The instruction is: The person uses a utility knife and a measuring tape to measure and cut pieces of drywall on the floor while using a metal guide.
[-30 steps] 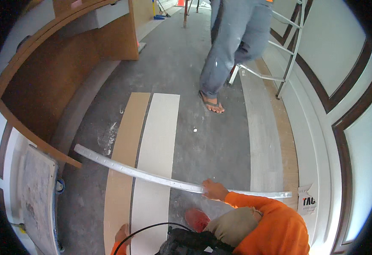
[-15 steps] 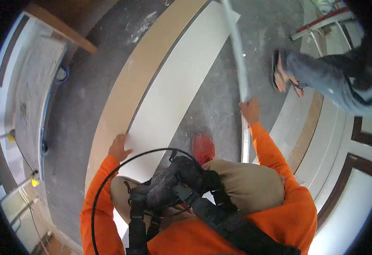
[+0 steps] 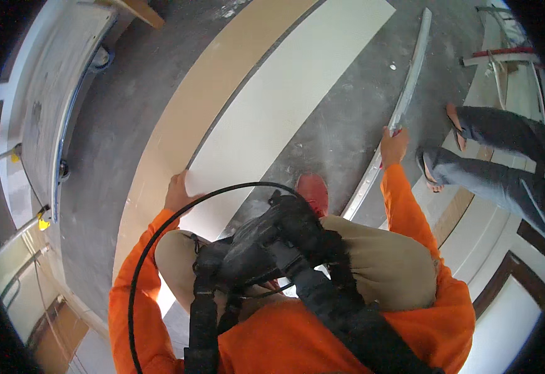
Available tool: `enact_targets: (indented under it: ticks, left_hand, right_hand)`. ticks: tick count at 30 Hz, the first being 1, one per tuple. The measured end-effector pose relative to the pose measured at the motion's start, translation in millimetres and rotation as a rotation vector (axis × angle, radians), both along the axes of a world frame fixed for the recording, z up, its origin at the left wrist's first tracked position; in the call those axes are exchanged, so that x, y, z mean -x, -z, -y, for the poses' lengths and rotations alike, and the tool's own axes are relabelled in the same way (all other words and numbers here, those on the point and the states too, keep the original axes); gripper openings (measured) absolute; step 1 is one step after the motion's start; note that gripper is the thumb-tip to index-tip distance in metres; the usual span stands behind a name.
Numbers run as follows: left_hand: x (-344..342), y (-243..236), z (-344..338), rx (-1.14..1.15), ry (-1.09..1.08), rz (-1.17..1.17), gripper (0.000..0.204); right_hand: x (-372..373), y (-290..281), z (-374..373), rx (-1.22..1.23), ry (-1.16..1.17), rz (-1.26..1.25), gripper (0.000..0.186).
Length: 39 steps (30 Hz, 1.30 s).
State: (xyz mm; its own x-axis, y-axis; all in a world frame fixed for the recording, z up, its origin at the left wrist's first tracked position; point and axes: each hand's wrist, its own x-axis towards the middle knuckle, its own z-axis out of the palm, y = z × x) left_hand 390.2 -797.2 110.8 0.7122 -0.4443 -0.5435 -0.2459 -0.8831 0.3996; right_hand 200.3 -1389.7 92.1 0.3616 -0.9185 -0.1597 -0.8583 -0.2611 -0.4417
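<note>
My right hand (image 3: 394,148) is wrapped around a long, narrow silver metal bar (image 3: 412,75), which slants across the floor right of the boards. Bits of red show beside that hand; I cannot make out what they belong to. My left hand (image 3: 177,192) lies flat at the left edge of a long white board strip (image 3: 285,93), thumb apart from the fingers. Along that edge runs a tan board strip (image 3: 179,118), with a dark narrow gap between the two. My red shoe (image 3: 313,192) stands between the white strip and the bar.
Another person's legs (image 3: 490,165) in jeans and sandals stand at the right. Behind them are a red-and-silver ladder-like frame (image 3: 503,56) and stacked pale boards (image 3: 472,215). A worn panel on wheels (image 3: 66,81) stands left. Grey floor (image 3: 123,106) lies between it and the tan strip.
The metal bar has swung rightward, away from the white strip, with my right hand still around it. My left hand stays at the strip's edge. The other person's legs have shifted, and my view has moved.
</note>
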Motion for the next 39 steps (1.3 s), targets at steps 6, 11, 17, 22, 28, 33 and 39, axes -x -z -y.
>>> enact_targets:
  ticks: [6, 11, 17, 22, 28, 33, 39]
  left_hand:
    - [-4, 15, 12, -0.049, -0.129, 0.130, 0.090]
    - [-5, 16, 12, 0.033, -0.126, 0.030, 0.079]
    - [-11, 11, 11, -0.014, -0.113, -0.122, 0.055]
    - [-11, -30, 20, 0.081, -0.098, -0.161, 0.043]
    - [-6, -133, 27, 0.113, 0.045, -0.031, 0.035]
    - [6, -151, 1, 0.010, 0.200, 0.255, 0.024]
    - [18, -120, -17, 0.022, 0.326, 0.305, 0.028]
  right_hand:
    - [-39, -16, -142, -0.875, -0.095, 0.189, 0.024]
    - [-57, -14, -190, -1.181, -0.019, 0.319, 0.032]
    - [-64, -30, -199, -1.311, 0.110, 0.378, 0.030]
    - [-59, -24, -188, -1.347, 0.139, 0.421, 0.026]
    - [-107, -79, -193, -1.183, -0.044, 0.546, 0.032]
    - [-165, -113, -171, -1.208, -0.029, 0.793, 0.036]
    - [-199, -110, -177, -1.166, -0.022, 0.780, 0.034]
